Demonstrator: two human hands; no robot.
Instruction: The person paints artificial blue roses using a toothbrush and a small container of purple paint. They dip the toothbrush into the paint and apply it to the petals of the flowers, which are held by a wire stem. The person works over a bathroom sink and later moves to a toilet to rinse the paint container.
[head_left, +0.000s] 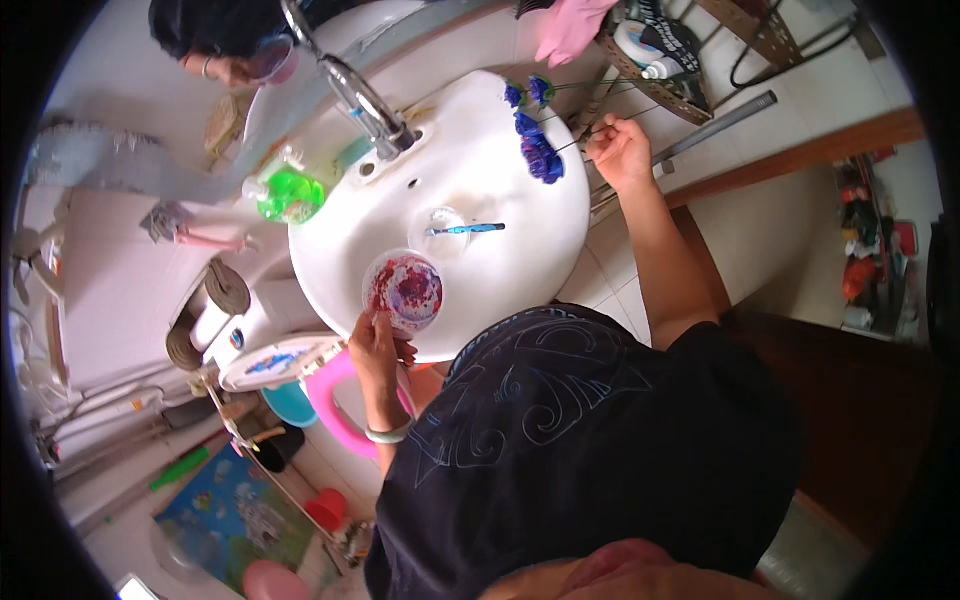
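My left hand (375, 352) grips a clear plastic cup (405, 291) at the near left of the white washbasin (495, 292). Red and purple residue coats the cup's inside. Beside it in the basin stands a smaller clear cup (442, 246) with whitish traces, and a blue toothbrush (466, 229) lies across its top. At the basin's right rim, my right hand (622, 150) pinches a thin dark stem that runs to a blue-purple artificial flower (541, 159). More such flowers (527, 97) lie above it on the rim, their stems pointing right.
A chrome faucet (367, 105) rises at the back of the basin, below a mirror. A bottle of green liquid (289, 196) stands on the left ledge. At upper right are a corner rack (660, 82) with bottles and a pink glove (571, 30). A pink toilet seat (334, 405) lies lower left.
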